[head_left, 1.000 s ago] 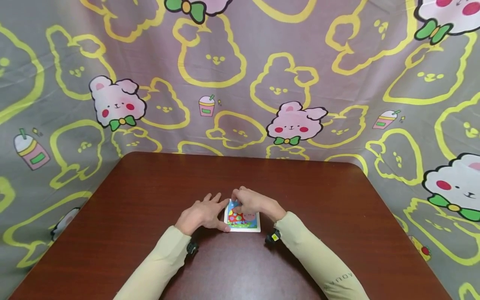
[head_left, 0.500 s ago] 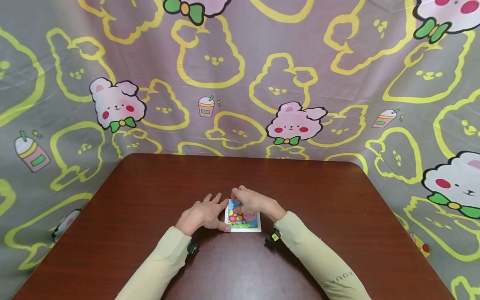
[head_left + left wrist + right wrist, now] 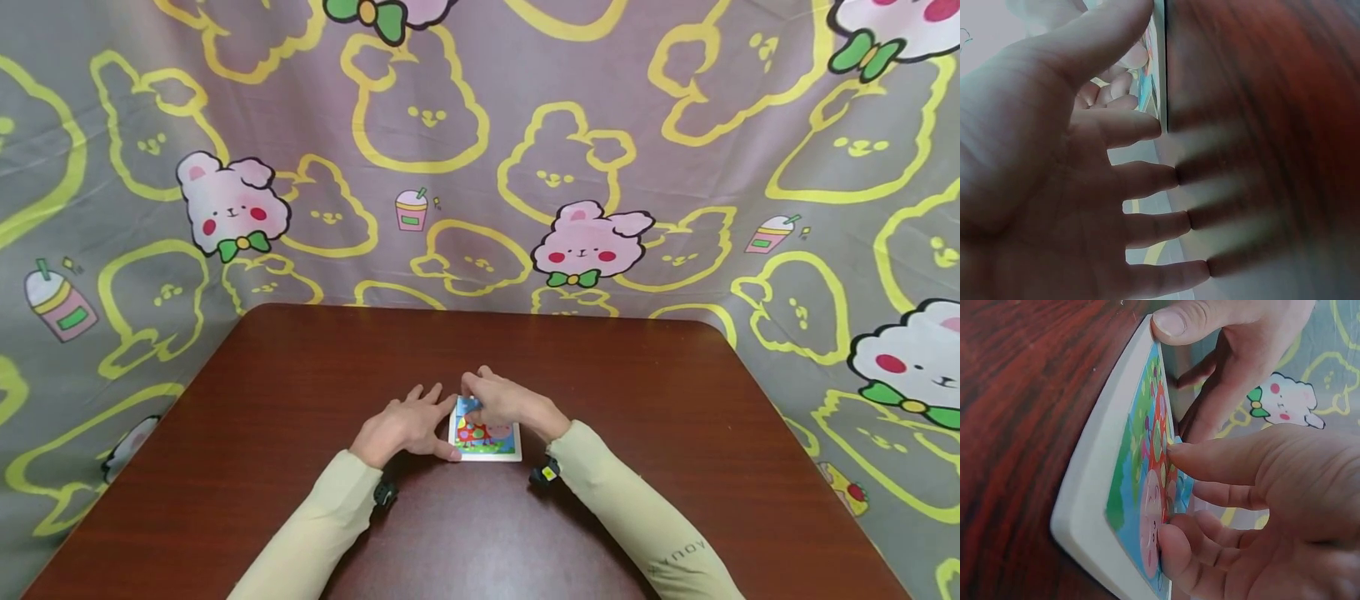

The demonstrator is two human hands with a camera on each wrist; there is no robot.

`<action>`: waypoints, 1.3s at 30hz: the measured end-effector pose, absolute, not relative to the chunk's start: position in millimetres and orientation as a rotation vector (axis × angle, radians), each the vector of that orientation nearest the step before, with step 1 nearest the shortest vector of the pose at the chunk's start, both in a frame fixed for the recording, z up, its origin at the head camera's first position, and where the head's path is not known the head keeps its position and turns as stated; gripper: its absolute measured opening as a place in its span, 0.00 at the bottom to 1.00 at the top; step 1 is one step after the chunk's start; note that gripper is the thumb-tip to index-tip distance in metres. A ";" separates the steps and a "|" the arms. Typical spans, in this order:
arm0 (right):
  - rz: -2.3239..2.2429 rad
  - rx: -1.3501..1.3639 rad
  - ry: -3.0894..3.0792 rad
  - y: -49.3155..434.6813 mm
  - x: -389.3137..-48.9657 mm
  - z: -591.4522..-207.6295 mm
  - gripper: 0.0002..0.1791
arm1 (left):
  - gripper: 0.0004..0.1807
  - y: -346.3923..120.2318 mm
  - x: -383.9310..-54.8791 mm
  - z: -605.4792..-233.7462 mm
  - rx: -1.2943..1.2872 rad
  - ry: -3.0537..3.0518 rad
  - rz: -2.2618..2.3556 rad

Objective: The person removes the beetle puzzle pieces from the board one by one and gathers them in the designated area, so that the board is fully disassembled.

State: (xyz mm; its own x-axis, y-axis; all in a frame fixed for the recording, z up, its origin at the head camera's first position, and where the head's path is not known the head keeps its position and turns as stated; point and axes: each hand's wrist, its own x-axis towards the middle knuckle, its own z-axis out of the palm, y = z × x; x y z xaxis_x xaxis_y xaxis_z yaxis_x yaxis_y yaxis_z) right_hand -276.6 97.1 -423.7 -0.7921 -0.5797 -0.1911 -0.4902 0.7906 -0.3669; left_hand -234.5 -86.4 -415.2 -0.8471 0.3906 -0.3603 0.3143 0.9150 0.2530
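Observation:
A small square picture puzzle with a white frame [image 3: 489, 458] lies flat on the table in the head view, showing a red spotted ladybug. My left hand [image 3: 401, 429] spreads straight fingers beside its left edge. The left thumb [image 3: 1172, 324] touches a near corner, and the index fingertip [image 3: 1150, 125] meets the board's edge further up. Over the upper part of the picture, my right hand [image 3: 510, 403] bends its fingers. Its thumb and index finger pinch a light blue puzzle piece [image 3: 1183, 495], seen in the right wrist view. The right fingers partly cover the picture.
The brown wooden table [image 3: 360, 358] extends around the board on all sides. A grey curtain [image 3: 465, 192] with rabbit prints hangs behind and at both sides of the table. A small dark wrist camera [image 3: 385, 496] sits under the left cuff, another under the right.
Both hands and the board stay almost in place. A blue edge by the right fingertips shows a little more than one second ago.

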 end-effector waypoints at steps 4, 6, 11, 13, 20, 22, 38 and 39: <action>-0.400 -0.868 2.697 96.2 -277.9 -423.1 0.17 | 0.54 -87.2 -235.0 -415.3 0.510 2.669 0.253; -0.385 -0.883 2.700 95.9 -279.1 -422.9 0.17 | 0.54 -87.5 -235.2 -415.3 0.508 2.671 0.249; -0.381 -0.880 2.694 95.2 -280.7 -422.9 0.18 | 0.54 -87.6 -235.7 -416.2 0.505 2.668 0.252; -0.378 -0.870 2.692 95.0 -280.5 -423.0 0.18 | 0.54 -87.7 -235.5 -416.4 0.504 2.665 0.253; -0.380 -0.848 2.693 94.5 -278.3 -421.8 0.18 | 0.55 -87.9 -235.1 -418.1 0.501 2.667 0.257; -0.381 -0.851 2.696 94.1 -278.0 -421.4 0.18 | 0.55 -88.1 -234.7 -418.1 0.501 2.669 0.259; -0.379 -0.791 2.681 94.5 -278.2 -422.6 0.17 | 0.53 -87.1 -231.2 -415.5 0.527 2.682 0.234; -0.370 -0.787 2.684 94.3 -278.3 -422.7 0.17 | 0.53 -87.1 -231.0 -415.3 0.526 2.682 0.236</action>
